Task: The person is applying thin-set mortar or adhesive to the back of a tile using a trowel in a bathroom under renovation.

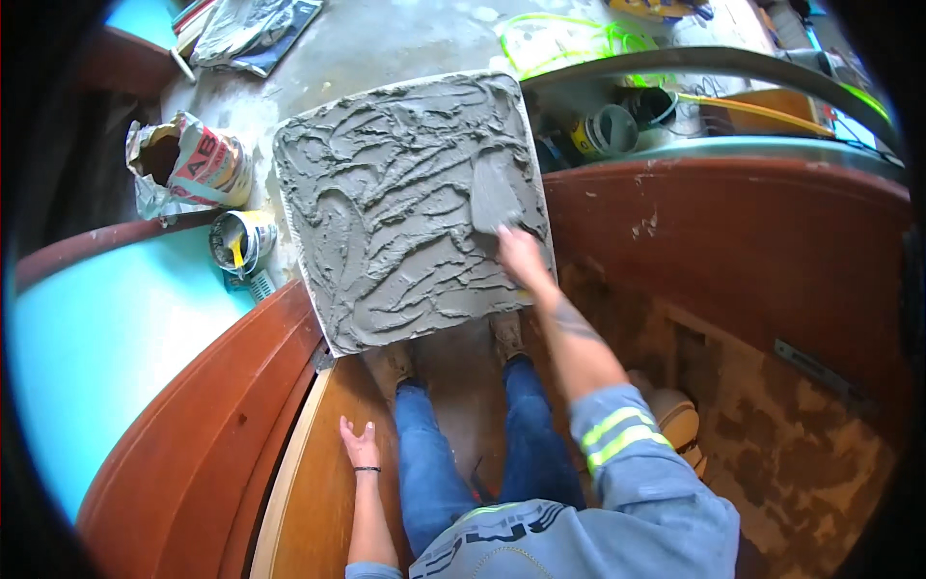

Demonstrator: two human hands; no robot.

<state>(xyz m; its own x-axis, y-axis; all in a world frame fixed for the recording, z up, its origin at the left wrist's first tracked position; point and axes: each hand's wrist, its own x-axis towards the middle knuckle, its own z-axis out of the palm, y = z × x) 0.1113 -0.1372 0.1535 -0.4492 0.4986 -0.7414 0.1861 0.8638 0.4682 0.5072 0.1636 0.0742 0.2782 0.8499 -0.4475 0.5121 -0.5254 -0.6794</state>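
Observation:
In front of me lies a large square tile (pixel 286 207), its pale edge showing round a thick coat of wet grey mortar (pixel 395 203) with ridges and swirls. My right hand (pixel 522 256) is closed round a trowel, its handle hidden in my fingers. The trowel blade (pixel 495 193) is smeared grey and rests on the mortar near the tile's right side. Down by my left leg, my left hand (pixel 360 446) hangs with thumb and fingers apart, holding nothing, beside the wooden door edge.
To the left stand an open paper bag (pixel 207 164) and a bucket (pixel 241 241) with a yellow-handled tool inside. A brown door (pixel 207 454) flanks me on the left, a reddish-brown panel (pixel 733 232) on the right. Beyond it sit buckets (pixel 612 130) and a bright green bag (pixel 569 43).

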